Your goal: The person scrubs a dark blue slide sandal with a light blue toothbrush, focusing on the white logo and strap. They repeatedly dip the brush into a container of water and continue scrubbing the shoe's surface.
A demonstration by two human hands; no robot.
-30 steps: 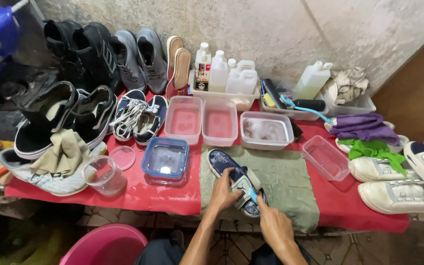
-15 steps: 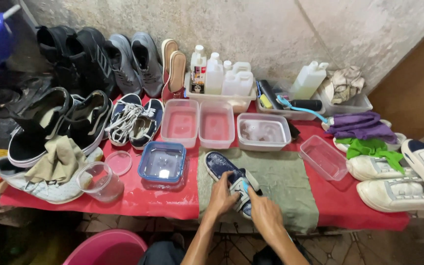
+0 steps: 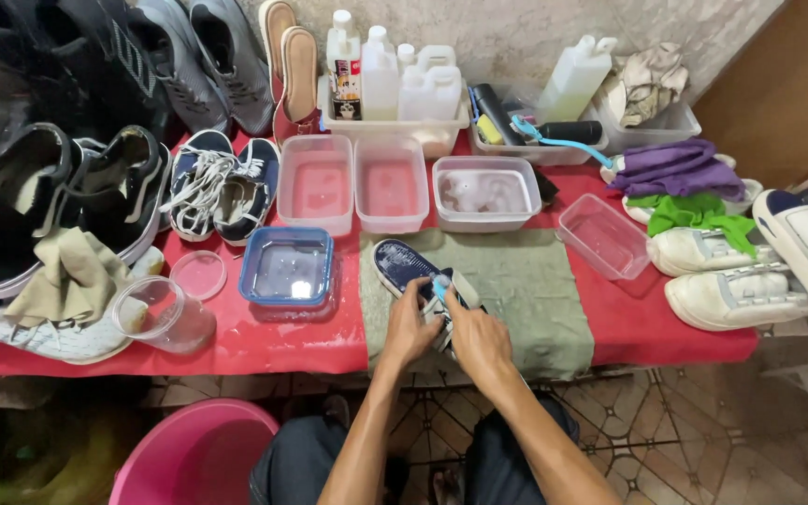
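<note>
While both hands (image 3: 446, 332) clamp the dark shoe (image 3: 413, 276) | blue-rimmed tub (image 3: 286, 266) left | clear tub (image 3: 603, 236) right

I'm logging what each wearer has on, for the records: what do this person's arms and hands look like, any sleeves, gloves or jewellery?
Both forearms are bare from the elbow down; no sleeve shows in the picture. The left hand and right hand are bare too, with no gloves. No watch, bracelet or ring can be made out. Dark trousers show below the arms, at the knees.
</note>
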